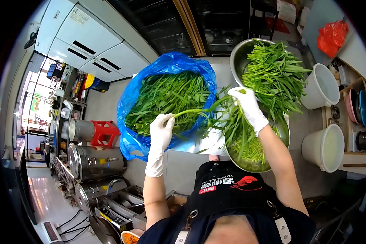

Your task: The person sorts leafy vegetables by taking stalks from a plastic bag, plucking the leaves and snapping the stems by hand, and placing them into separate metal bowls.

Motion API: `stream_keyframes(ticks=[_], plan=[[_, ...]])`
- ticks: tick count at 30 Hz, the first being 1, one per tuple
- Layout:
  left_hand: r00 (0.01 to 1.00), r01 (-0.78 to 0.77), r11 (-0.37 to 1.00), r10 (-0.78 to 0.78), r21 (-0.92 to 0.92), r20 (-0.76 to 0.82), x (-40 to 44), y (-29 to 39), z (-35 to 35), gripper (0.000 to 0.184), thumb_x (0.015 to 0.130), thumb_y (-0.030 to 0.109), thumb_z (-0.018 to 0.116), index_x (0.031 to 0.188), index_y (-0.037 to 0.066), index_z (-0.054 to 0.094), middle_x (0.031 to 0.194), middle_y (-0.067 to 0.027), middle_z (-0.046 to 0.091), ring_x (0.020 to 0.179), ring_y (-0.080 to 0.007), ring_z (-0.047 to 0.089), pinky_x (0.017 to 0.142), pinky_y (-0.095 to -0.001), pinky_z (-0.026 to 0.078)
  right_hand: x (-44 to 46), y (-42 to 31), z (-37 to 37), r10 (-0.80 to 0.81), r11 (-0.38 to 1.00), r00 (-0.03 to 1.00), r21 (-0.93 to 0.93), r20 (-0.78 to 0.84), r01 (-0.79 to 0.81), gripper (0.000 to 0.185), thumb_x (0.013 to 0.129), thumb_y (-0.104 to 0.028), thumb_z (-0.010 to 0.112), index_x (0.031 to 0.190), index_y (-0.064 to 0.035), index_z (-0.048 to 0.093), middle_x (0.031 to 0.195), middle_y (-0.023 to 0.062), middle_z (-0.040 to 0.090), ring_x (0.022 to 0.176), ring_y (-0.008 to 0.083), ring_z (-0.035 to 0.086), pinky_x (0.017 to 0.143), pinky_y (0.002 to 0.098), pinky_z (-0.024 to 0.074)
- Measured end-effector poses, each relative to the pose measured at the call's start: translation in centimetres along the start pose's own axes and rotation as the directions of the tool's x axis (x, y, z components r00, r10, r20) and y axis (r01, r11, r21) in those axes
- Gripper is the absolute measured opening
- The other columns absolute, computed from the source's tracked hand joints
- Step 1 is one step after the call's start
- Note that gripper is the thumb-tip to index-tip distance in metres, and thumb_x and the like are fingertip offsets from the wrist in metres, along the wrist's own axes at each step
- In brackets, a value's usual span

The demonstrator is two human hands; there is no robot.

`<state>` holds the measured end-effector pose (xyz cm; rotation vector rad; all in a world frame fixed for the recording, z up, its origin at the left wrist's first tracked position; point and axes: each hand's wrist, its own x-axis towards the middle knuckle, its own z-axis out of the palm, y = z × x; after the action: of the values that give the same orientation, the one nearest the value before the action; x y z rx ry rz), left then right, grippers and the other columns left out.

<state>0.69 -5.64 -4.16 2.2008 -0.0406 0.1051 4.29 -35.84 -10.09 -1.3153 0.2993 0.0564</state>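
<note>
My gloved left hand [162, 129] is closed, pinching the end of a long green stem of water spinach [190, 111]. That stem stretches right toward my gloved right hand [248, 106], whose fingers are wrapped round a bunch of leafy water spinach [240, 129]. Under the bunch sits a metal bowl [288, 140] with short cut stems [253, 148] in it. Behind my left hand a blue plastic bag [128, 101] gapes, full of long greens. At the upper right, another metal bowl [235, 65] bears a heaped pile of water spinach [272, 77].
Bag and bowls rest on a metal table [191, 145]. White buckets [322, 87] stand to the right, near a shelf with basins [362, 107]. To the left are a red stool [104, 133], large steel pots [97, 162] and a white cabinet [87, 44].
</note>
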Motion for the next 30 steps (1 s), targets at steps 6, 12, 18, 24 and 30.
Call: stream_keyframes(ticks=[6,12,18,24,30], plan=[[0.947,0.224,0.967,-0.186,-0.124,0.262,0.8,2.0,1.8,0.024,0.09,0.015,0.064,0.102,-0.006,0.069,0.079,-0.0038,0.067,0.071,-0.0088,0.058,0.066,-0.0227,0.046,-1.8,-3.6,4.0,-0.436,0.739,0.819,-0.371,0.374,0.563,0.02,0.084,-0.021,0.069,0.091,-0.0029,0.068,0.088,0.0108,0.067,0.079,0.0223,0.066,0.072,0.0335,0.0512],[0.894,0.259,0.964,-0.211,-0.069,0.395,2.4,2.3,2.6,0.016,0.085,0.01,0.059,0.08,-0.004,0.066,0.071,-0.0017,0.063,0.065,-0.0074,0.053,0.062,-0.022,0.042,-2.4,-2.0,6.7,-0.236,0.557,0.784,-0.582,0.574,0.593,0.02,0.084,-0.023,0.065,0.095,-0.0065,0.067,0.086,0.0144,0.069,0.078,0.0341,0.066,0.071,0.0391,0.0518],[0.856,0.364,0.917,-0.26,-0.164,0.447,3.1,2.5,3.9,0.015,0.083,0.006,0.057,0.074,-0.001,0.065,0.069,-0.0017,0.063,0.061,-0.0063,0.051,0.06,-0.0206,0.041,-1.2,-1.0,5.2,-0.077,0.8,0.77,-0.422,0.633,0.427,0.025,0.085,-0.02,0.066,0.1,-0.0007,0.068,0.084,0.0098,0.07,0.075,0.016,0.064,0.071,0.0307,0.0504],[0.86,0.288,0.94,-0.17,-0.181,0.481,4.2,4.5,5.7,0.014,0.085,0.008,0.06,0.083,-0.002,0.068,0.072,-0.0006,0.064,0.062,-0.0052,0.052,0.059,-0.0198,0.041,-0.7,-0.3,3.5,-0.03,0.961,0.888,-0.233,0.458,0.152,0.02,0.083,-0.017,0.069,0.092,0.0002,0.07,0.079,0.0035,0.069,0.071,0.0089,0.059,0.066,0.0257,0.0481],[0.935,0.134,0.889,0.033,-0.437,0.354,2.7,6.1,9.6,0.02,0.089,0.009,0.064,0.103,-0.005,0.069,0.085,-0.0047,0.07,0.075,-0.0083,0.061,0.073,-0.022,0.049,-3.0,-1.0,0.7,0.053,0.989,0.966,0.12,0.254,-0.086,0.019,0.088,-0.016,0.064,0.098,-0.0003,0.068,0.08,0.0028,0.066,0.071,0.0087,0.059,0.065,0.0216,0.0465]])
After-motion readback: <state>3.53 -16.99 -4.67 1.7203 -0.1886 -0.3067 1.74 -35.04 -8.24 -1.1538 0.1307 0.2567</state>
